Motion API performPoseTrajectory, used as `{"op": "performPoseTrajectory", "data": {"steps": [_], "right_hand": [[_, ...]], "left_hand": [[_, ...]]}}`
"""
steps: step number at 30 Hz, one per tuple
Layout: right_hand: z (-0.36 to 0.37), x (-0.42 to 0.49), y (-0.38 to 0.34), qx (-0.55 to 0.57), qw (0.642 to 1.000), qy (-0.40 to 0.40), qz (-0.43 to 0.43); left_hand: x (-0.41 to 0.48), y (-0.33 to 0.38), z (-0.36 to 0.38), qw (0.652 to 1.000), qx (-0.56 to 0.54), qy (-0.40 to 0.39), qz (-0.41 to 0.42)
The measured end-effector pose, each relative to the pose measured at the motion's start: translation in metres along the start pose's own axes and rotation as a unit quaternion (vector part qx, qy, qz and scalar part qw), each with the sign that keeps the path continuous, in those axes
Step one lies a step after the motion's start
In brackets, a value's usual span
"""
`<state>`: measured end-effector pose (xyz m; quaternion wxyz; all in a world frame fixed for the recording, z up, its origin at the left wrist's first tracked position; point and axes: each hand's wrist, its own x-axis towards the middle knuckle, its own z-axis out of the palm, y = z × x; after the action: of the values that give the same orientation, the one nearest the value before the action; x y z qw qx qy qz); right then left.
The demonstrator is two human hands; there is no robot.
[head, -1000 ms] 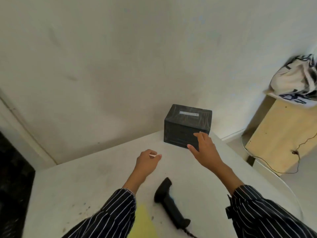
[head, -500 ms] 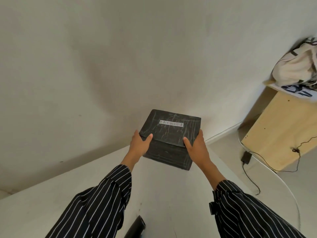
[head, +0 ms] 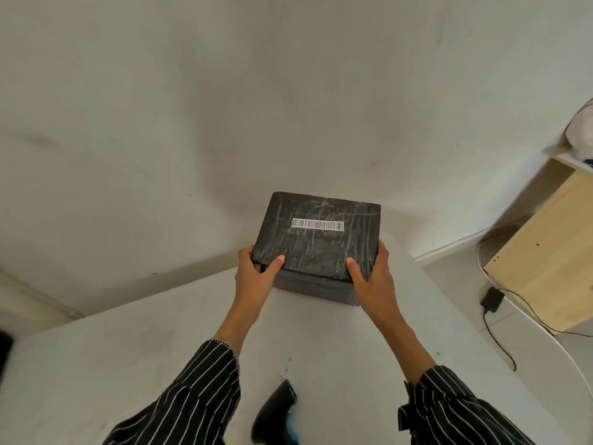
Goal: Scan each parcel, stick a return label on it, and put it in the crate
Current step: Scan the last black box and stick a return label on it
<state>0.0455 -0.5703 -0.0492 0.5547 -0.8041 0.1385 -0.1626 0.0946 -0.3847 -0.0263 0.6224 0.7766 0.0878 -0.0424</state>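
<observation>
A black wrapped parcel with a white barcode strip on its top face is at the far side of the white table, tilted toward me. My left hand grips its near left corner, thumb on top. My right hand grips its near right corner, thumb on top. A black handheld scanner with a blue trim lies on the table near me, between my striped sleeves. No crate or label is in view.
A pale wall rises just behind the table. To the right, off the table, stands a light wooden cabinet with a bag on top; a black adapter and cables lie on the floor beside it.
Both hands moved from above the table onto the parcel and took hold of its near corners. The parcel has been tipped and drawn closer to me, with its barcode face up.
</observation>
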Motion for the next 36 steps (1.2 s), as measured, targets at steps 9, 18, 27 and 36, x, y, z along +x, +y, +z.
{"op": "performPoseTrajectory", "data": {"steps": [9,18,27,36], "right_hand": [[0.074,-0.098,-0.05,0.069,0.989,-0.115,-0.063],[0.157,-0.202,-0.085,0.076,0.971,-0.216,-0.066],[0.191,-0.262,-0.082,0.012,0.977,-0.21,-0.033],[0.145,-0.321,-0.031,-0.148,0.988,0.036,-0.018]], "left_hand": [[-0.097,-0.036,-0.135,0.989,-0.042,0.141,0.003],[-0.18,-0.104,-0.265,0.977,-0.042,0.211,-0.009],[-0.217,-0.152,-0.308,0.987,0.024,0.161,0.004],[-0.225,-0.164,-0.311,0.989,0.045,0.141,0.015]]}}
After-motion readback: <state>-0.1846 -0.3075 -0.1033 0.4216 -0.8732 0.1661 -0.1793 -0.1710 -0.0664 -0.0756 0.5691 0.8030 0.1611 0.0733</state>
